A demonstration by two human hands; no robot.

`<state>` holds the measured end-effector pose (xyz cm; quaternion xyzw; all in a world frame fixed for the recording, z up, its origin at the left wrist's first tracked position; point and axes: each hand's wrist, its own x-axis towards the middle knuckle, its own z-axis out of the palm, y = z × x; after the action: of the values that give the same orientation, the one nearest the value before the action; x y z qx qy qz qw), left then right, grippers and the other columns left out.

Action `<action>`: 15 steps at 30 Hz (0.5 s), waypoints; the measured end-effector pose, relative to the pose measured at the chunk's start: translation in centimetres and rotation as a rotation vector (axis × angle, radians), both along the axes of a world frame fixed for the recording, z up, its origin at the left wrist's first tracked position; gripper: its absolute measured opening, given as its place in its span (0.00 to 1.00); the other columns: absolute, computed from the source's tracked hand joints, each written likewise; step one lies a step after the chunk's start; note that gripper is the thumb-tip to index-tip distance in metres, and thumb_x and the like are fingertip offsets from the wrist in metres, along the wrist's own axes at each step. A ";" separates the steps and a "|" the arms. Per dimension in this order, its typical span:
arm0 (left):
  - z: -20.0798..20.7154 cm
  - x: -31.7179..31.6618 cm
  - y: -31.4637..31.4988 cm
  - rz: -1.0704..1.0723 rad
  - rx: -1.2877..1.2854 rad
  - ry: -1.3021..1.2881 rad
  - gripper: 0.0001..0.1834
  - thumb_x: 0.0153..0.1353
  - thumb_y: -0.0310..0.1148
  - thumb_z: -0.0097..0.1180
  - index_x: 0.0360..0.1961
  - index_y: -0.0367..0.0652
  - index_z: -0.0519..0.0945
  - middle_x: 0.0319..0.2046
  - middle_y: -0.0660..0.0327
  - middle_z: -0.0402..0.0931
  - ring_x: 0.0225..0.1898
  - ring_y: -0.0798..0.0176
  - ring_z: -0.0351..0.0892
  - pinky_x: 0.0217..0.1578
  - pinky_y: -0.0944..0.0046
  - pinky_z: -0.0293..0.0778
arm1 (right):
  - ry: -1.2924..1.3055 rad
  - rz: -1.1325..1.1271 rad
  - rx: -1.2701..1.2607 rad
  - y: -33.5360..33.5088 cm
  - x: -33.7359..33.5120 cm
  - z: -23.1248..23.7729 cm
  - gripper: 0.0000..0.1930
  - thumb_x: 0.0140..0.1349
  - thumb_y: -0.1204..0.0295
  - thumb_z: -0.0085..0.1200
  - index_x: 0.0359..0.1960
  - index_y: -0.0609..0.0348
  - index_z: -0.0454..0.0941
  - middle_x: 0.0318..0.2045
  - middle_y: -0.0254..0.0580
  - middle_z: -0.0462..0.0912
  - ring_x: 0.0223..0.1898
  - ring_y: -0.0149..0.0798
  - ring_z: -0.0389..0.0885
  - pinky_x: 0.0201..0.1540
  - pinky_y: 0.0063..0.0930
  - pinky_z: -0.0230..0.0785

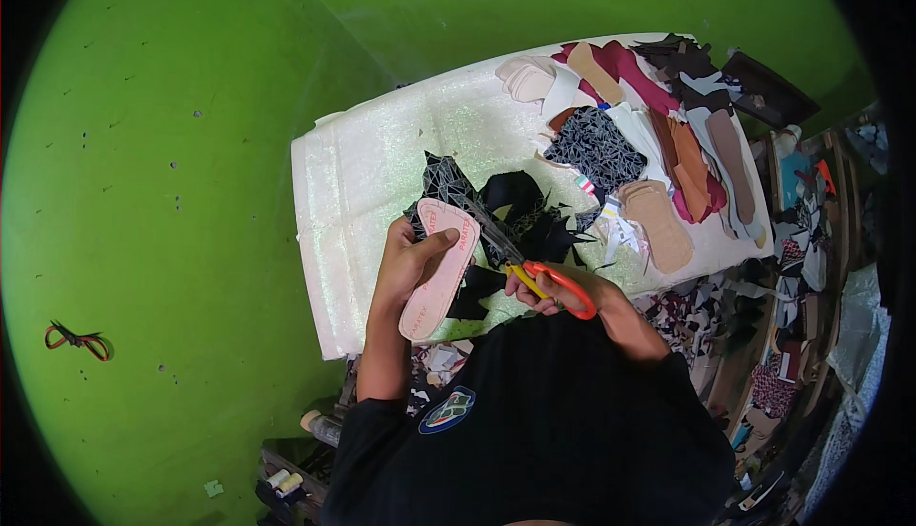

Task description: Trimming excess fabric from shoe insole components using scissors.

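My left hand (413, 254) is closed on a pale pink insole (443, 278), thumb across its face and fingers behind. Black fabric with a pale line pattern (445, 178) sticks out past the insole's upper end. My right hand (537, 293) grips scissors (570, 287) with orange and yellow handles. Their blades (491, 232) point up and left, beside the insole's right edge and over the dark fabric; whether they cut into it I cannot make out. Black fabric scraps (515, 197) lie on the table just beyond the scissors.
A table with a shiny white cover (358, 182) stands before me against green walls (191, 220). On its right lie patterned fabric pieces (596, 149), tan insoles (658, 225) and strips of brown and maroon material (687, 163). Shelves with scraps (787, 335) stand at the right.
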<state>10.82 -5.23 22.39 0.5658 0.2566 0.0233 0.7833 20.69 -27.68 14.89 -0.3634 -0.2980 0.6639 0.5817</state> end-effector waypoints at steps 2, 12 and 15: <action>-0.2 -0.1 0.1 0.007 0.017 -0.008 0.06 0.53 0.21 0.58 0.33 0.31 0.77 0.28 0.55 0.79 0.24 0.66 0.79 0.24 0.68 0.75 | 0.025 0.001 -0.005 0.1 -0.2 -0.1 0.31 0.64 0.43 0.35 0.46 0.65 0.64 0.23 0.26 0.59 0.20 0.20 0.54 0.21 0.15 0.51; -0.1 -0.3 0.1 -0.015 0.047 -0.009 0.06 0.53 0.22 0.58 0.32 0.31 0.79 0.26 0.56 0.79 0.22 0.69 0.78 0.22 0.70 0.74 | -0.085 -0.030 -0.237 -0.3 -0.5 0.3 0.42 0.50 0.30 0.42 0.38 0.66 0.65 0.14 0.26 0.57 0.14 0.20 0.55 0.16 0.15 0.51; 0.1 -0.3 0.0 -0.040 0.031 -0.032 0.06 0.53 0.21 0.58 0.32 0.30 0.79 0.26 0.56 0.80 0.23 0.69 0.78 0.23 0.71 0.74 | -0.191 -0.060 -0.171 -0.8 -0.1 1.0 0.41 0.51 0.31 0.42 0.37 0.66 0.66 0.15 0.27 0.60 0.14 0.20 0.56 0.15 0.16 0.51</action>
<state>10.52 -5.24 22.53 0.5827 0.2322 0.0205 0.7786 20.62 -28.48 15.86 -0.4819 -0.2834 0.6316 0.5371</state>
